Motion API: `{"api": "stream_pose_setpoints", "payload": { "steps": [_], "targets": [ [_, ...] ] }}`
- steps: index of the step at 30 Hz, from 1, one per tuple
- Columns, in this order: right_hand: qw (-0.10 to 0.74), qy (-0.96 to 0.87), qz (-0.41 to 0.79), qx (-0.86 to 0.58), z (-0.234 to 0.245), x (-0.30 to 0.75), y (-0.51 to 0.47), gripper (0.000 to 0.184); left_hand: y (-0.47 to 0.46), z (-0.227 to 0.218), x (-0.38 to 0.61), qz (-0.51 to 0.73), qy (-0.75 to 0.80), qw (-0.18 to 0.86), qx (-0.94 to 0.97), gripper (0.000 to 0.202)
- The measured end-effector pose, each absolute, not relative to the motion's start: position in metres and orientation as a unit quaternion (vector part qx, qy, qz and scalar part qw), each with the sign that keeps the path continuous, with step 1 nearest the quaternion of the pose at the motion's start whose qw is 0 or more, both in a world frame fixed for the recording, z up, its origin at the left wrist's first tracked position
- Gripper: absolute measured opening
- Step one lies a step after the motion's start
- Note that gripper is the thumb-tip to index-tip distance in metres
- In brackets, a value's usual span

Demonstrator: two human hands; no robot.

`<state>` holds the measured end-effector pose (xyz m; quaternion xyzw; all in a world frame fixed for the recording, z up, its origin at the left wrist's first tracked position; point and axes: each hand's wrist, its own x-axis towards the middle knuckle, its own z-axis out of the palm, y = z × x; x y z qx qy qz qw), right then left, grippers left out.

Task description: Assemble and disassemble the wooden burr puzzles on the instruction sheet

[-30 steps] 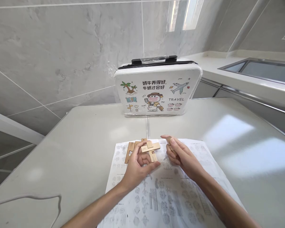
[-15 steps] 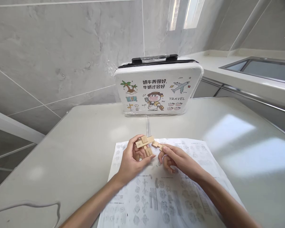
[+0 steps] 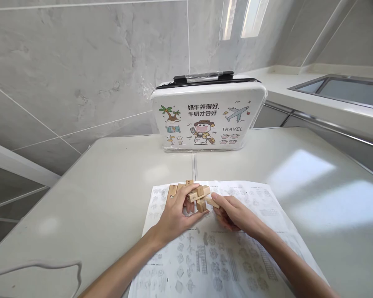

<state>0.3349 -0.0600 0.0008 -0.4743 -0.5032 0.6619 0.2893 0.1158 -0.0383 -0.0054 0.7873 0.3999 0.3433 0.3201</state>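
Partly joined wooden puzzle blocks (image 3: 202, 192) sit tilted in my left hand (image 3: 177, 211), which is closed round them with thumb below and fingers above. Small dark numbers mark some faces. My right hand (image 3: 233, 211) pinches one notched wooden puzzle piece (image 3: 211, 202) between thumb and fingers, its tip against or very near the right side of the joined blocks; I cannot tell if it touches. Beyond my left fingers, more wooden pieces (image 3: 172, 190) show on the paper, one marked 2 (image 3: 189, 182). My left fingers partly hide them.
A printed sheet (image 3: 186, 265) with rows of puzzle drawings lies under both hands on the pale table (image 3: 81, 215). A white suitcase (image 3: 205, 97) in clear plastic stands at the back. A grey cord (image 3: 43, 263) crosses the lower left.
The joined blocks in my left hand have shifted right and slightly down. The piece in my right hand has come closer to them, and the pieces behind my left hand now show.
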Motion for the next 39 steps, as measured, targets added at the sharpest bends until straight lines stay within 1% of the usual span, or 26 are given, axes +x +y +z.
{"api": "stream_pose_setpoints", "payload": {
  "steps": [3, 5, 8, 14, 18, 22, 27, 32, 39],
  "targets": [
    [0.283, -0.514, 0.651, -0.482, -0.002, 0.334, -0.061, 0.07, -0.037, -0.004, 0.116, 0.331, 0.383, 0.293, 0.811, 0.059],
    [0.282, -0.544, 0.616, -0.495, -0.005, 0.332, -0.061, 0.073, -0.036, -0.004, 0.116, 0.325, 0.382, 0.286, 0.817, 0.058],
    [0.274, -0.581, 0.566, -0.517, -0.007, 0.33, -0.062, 0.076, -0.036, -0.004, 0.116, 0.314, 0.387, 0.293, 0.816, 0.058],
    [0.256, -0.584, 0.545, -0.544, -0.006, 0.328, -0.063, 0.08, -0.034, -0.001, 0.114, 0.291, 0.353, 0.307, 0.835, 0.055],
    [0.258, -0.598, 0.513, -0.559, -0.011, 0.328, -0.062, 0.077, -0.032, 0.003, 0.115, 0.295, 0.333, 0.28, 0.851, 0.053],
    [0.261, -0.63, 0.489, -0.543, -0.015, 0.329, -0.063, 0.072, -0.032, 0.006, 0.116, 0.309, 0.345, 0.246, 0.852, 0.056],
    [0.264, -0.665, 0.453, -0.532, -0.013, 0.33, -0.064, 0.068, -0.032, 0.002, 0.116, 0.294, 0.336, 0.277, 0.851, 0.05],
    [0.274, -0.663, 0.46, -0.523, -0.011, 0.33, -0.064, 0.068, -0.032, 0.0, 0.117, 0.296, 0.34, 0.289, 0.845, 0.049],
    [0.26, -0.649, 0.5, -0.511, -0.011, 0.33, -0.066, 0.07, -0.032, 0.004, 0.116, 0.283, 0.32, 0.284, 0.858, 0.043]
  ]
}}
